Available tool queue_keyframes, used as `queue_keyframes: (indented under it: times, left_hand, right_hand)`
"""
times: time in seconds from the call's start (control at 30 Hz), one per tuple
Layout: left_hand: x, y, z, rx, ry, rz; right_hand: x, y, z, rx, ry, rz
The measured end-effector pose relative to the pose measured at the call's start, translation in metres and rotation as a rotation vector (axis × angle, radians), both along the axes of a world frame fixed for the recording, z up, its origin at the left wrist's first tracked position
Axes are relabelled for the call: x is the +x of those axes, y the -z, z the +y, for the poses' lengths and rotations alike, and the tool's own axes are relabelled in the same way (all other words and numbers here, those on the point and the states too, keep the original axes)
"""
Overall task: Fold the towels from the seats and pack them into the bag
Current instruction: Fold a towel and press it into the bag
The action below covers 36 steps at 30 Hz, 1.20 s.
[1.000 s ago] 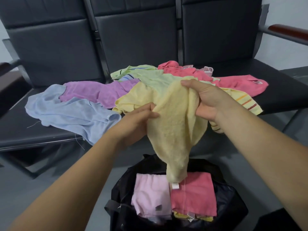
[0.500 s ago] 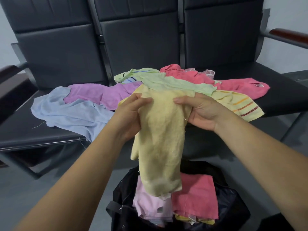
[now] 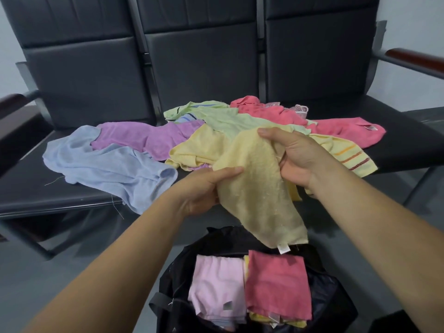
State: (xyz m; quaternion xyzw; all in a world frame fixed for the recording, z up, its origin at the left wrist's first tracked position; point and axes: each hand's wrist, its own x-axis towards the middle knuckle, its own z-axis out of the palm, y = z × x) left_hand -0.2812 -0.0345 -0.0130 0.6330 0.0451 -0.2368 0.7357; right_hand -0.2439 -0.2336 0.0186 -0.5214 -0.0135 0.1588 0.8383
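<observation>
- Done so far: a pink towel (image 3: 218, 287) and a red towel (image 3: 276, 282) lie folded side by side in the bag (image 3: 177, 267), with other folded edges under them.
- Left: a loose heap on the seats (image 3: 48, 188) beyond the bag, including a blue towel (image 3: 108, 169) and a purple towel (image 3: 149, 138). I judge I'm under halfway.
- My left hand (image 3: 204, 188) and right hand (image 3: 295, 157) each grip the yellow towel (image 3: 259, 195) near its top, above the bag.
- It hangs unfolded, its long axis running down and slanting right, with the tagged corner pointing at the bag.
</observation>
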Motion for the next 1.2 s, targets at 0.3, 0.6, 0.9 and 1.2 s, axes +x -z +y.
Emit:
queue_keyframes:
  times: [0.3, 0.6, 0.9, 1.2]
  left_hand:
    - [0.004, -0.011, 0.002, -0.082, -0.216, 0.025]
    - [0.005, -0.024, 0.002, -0.256, -0.427, -0.187]
    - [0.003, -0.030, 0.007, -0.133, -0.419, -0.439]
    - [0.006, -0.033, 0.016, -0.022, -0.393, -0.570]
  right_hand:
    - [0.007, 0.003, -0.030, -0.227, -0.181, 0.248]
    - [0.011, 0.009, -0.021, 0.017, -0.131, 0.157]
    - [0.011, -0.003, -0.020, 0.036, 0.018, -0.021]
    - [0.014, -0.008, -0.025, -0.210, 0.143, -0.146]
